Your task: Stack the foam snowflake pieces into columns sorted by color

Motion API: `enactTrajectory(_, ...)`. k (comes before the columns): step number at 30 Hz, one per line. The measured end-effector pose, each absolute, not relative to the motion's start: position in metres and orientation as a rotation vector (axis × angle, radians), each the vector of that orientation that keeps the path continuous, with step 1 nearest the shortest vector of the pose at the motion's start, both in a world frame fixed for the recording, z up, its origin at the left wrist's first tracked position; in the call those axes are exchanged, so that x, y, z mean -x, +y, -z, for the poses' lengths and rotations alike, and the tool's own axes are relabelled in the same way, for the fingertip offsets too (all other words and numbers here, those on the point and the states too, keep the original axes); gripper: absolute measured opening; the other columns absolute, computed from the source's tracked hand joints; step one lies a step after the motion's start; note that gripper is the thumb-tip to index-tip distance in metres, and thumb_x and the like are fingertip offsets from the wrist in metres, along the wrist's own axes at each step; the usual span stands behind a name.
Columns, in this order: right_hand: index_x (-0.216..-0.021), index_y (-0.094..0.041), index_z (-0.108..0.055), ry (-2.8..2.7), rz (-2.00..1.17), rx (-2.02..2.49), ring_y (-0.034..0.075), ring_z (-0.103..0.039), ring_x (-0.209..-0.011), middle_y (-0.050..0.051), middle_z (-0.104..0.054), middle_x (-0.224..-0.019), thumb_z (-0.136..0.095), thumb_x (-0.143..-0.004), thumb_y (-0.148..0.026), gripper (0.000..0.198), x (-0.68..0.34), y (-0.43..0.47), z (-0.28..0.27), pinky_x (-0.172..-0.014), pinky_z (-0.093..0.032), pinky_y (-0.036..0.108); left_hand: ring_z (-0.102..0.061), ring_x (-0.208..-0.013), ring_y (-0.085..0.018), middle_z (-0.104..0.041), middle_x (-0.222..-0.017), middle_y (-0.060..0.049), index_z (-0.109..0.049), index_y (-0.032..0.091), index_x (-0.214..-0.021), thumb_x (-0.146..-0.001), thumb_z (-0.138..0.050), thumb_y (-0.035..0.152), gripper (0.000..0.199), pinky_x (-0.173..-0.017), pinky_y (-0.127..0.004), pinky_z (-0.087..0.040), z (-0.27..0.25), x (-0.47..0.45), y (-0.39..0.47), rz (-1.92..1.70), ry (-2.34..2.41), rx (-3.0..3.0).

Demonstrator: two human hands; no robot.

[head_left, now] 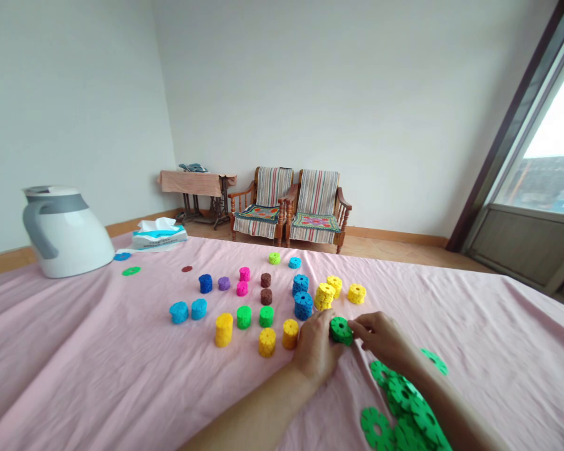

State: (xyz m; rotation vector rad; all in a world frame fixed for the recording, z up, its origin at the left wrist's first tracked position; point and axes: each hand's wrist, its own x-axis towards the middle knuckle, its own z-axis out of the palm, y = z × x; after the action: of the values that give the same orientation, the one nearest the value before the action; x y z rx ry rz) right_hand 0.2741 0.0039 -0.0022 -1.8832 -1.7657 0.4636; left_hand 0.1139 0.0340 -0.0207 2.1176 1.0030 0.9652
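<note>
A short stack of dark green notched plastic discs stands between my two hands on the pink cloth. Curled against the left side of this stack is my left hand, closed around it. My right hand meets its right edge, fingertips bent together against the discs. Below my right forearm, which hides part of them, lies a loose heap of green notched discs. One more green disc rests beyond that forearm. Just past my left hand stand a blue stack and a yellow stack.
Orange-yellow stacks, bright green stacks, light blue stacks and brown stacks stand left of my hands. A white jug and a tissue box sit far left. Two wooden armchairs are beyond the pink cloth.
</note>
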Motion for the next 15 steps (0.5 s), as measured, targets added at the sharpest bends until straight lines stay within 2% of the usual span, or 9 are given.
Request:
enactTrajectory(10,-0.062,-0.017,-0.063,-1.634,-0.638,1.876,0.014,-0.065,-0.053,0.006,-0.073,-0.068,-0.041,-0.083,-0.045,0.041,-0.287,0.01,0.018,-0.051,-0.042,0.022,-0.058,-0.088,-0.024,-0.062,-0.093,-0.005,-0.06,0.019,-0.089,-0.062,-0.071,0.017,0.029,-0.075,-0.033,-0.046,0.022,-0.113,0.031,-0.999,1.029,-2.108)
enactTrajectory(13,-0.062,-0.017,-0.063,-1.601,-0.688,1.868,0.014,-0.065,-0.053,0.006,-0.073,-0.07,-0.04,-0.083,-0.043,0.041,-0.287,0.01,0.017,-0.051,-0.043,0.022,-0.059,-0.092,-0.024,-0.063,-0.097,-0.005,-0.06,0.02,-0.096,-0.065,-0.068,0.016,0.033,-0.078,-0.033,-0.046,0.026,-0.113,0.03,-1.034,1.026,-2.092)
enactTrajectory(15,-0.065,-0.016,-0.063,-1.575,-0.703,1.863,0.014,-0.065,-0.053,0.007,-0.073,-0.072,-0.041,-0.083,-0.041,0.039,-0.286,0.009,0.014,-0.05,-0.042,0.022,-0.059,-0.096,-0.024,-0.063,-0.103,-0.005,-0.058,0.02,-0.106,-0.066,-0.066,0.013,0.041,-0.082,-0.033,-0.046,0.028,-0.113,0.029,-1.063,1.025,-2.065)
